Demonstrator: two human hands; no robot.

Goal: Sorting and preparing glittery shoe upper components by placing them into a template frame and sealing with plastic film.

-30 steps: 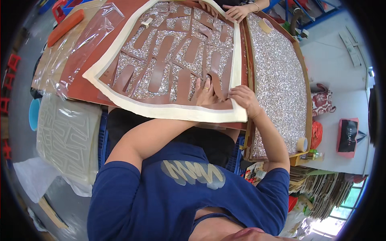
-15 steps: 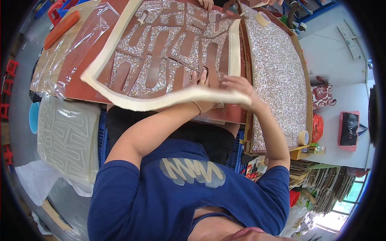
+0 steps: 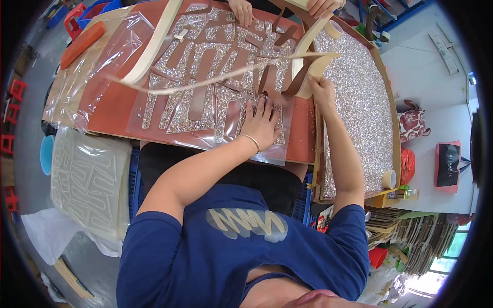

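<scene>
My left hand point(image 3: 261, 124) lies flat with fingers spread on the near right part of a glittery sheet point(image 3: 197, 122) cut through with long slots, on clear plastic film point(image 3: 215, 145). My right hand point(image 3: 321, 92) pinches the near right corner of a cream-edged frame point(image 3: 152, 56), which is raised and bowed. Its near strip point(image 3: 205, 82) blurs across the glitter. Brown stencil strips point(image 3: 299, 77) hang from the frame by my right hand, partly lifted off the glitter. Across the table, a co-worker's one hand point(image 3: 241, 11) rests on the brown sheet and the other point(image 3: 324, 6) holds the frame's far right side.
A tray of silver glitter sheet point(image 3: 354, 113) stands to the right, with tape rolls point(image 3: 335, 29) on it. At the left are an orange bar point(image 3: 82, 44) and crumpled clear film point(image 3: 113, 56). Below them sits a stack of translucent slotted sheets point(image 3: 84, 179).
My right hand has raised the frame's near right corner up and away, peeling brown strips off the glitter. My left hand has spread flat on the sheet. The co-worker's hands have come further in.
</scene>
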